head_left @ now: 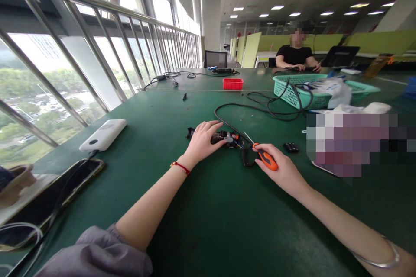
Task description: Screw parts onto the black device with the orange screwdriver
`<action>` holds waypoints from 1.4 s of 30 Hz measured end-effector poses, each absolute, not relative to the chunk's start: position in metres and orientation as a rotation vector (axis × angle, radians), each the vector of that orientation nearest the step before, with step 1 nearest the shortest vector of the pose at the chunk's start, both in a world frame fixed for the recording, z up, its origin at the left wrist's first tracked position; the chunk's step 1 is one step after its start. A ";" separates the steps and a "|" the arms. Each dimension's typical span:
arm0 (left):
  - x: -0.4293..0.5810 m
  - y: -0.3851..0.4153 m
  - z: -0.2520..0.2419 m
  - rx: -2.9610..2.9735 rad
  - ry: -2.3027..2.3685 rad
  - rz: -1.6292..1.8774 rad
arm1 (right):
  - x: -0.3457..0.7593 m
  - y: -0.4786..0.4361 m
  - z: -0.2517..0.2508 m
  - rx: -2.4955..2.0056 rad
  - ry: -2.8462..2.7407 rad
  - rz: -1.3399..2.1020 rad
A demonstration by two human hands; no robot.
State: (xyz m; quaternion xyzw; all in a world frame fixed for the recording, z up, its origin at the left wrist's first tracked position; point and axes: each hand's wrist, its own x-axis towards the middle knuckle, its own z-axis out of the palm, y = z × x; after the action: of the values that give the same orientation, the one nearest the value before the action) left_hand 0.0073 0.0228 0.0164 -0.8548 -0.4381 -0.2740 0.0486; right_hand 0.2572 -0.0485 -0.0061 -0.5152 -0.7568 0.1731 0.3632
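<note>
My left hand [203, 142] is closed over a black corded device [232, 139] lying on the table. Its housing looks opened, with orange and metal parts and thin wires showing; my palm and fingers hide part of it. In my right hand [286, 169] is a screwdriver [268, 159] with an orange and black handle. Its thin shaft points up and left, just right of the device. A black handle-like part [245, 157] sits under the device's right end, near the screwdriver. Right of my right fingers lies a small black piece [291, 147].
A dark cable [224, 104] loops across the green table [201, 225] toward a turquoise basket [289, 92]. A red bin [233, 84] stands farther back. At left are a white power bank [103, 135] and a phone [65, 190]. A person [295, 55] sits across the table.
</note>
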 end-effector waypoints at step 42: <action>-0.017 0.013 0.004 -2.571 -1.496 -0.663 | 0.214 -0.015 0.049 -0.945 -1.451 0.766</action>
State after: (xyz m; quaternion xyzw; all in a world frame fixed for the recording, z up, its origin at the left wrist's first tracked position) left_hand -0.0169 0.0129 0.0035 -0.8426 -0.4904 -0.2174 0.0471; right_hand 0.2145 -0.0145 0.0493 -0.4050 -0.6219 0.3284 0.5842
